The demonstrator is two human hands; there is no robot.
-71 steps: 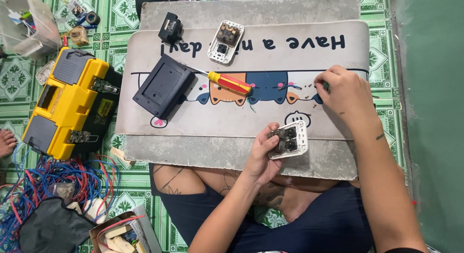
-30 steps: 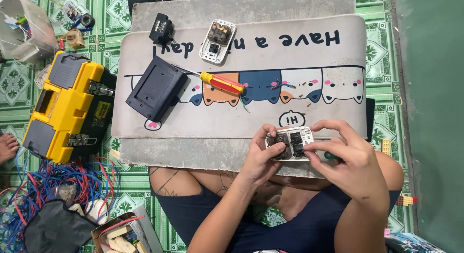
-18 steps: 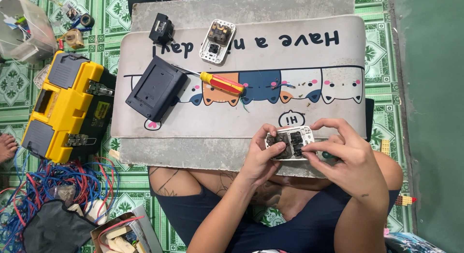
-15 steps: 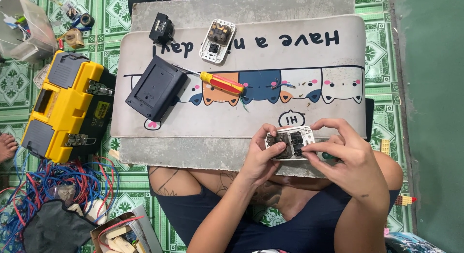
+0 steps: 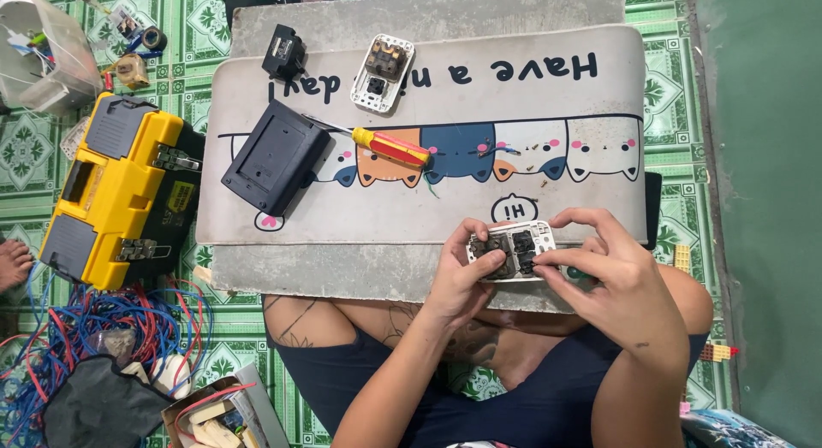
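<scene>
1. Nothing has shifted since a moment ago; both hands stay on the switch plate [image 5: 512, 249].
2. Left hand [image 5: 458, 281] and right hand [image 5: 612, 281] fingers are closed on it, at the cat mat's [image 5: 428, 131] near edge.
3. The mat covers a grey tabletop [image 5: 342, 272] on a green patterned floor [image 5: 26, 140]; a yellow toolbox [image 5: 111, 191] stands left of the mat.

— What does the floor [image 5: 34, 148] look like?
— Green tiles with a pale ornamental pattern; they show on the left, at the top right and below the slab [image 5: 428, 20].
— And that slab?
— Grey, concrete-like, lying flat as a low bench; a pale mat [image 5: 548, 114] with a row of cartoon cats covers most of it.
— Anything on the right?
— A plain dark green surface [image 5: 762, 200] runs down that side; the light is even and soft, with only faint shadows.
</scene>
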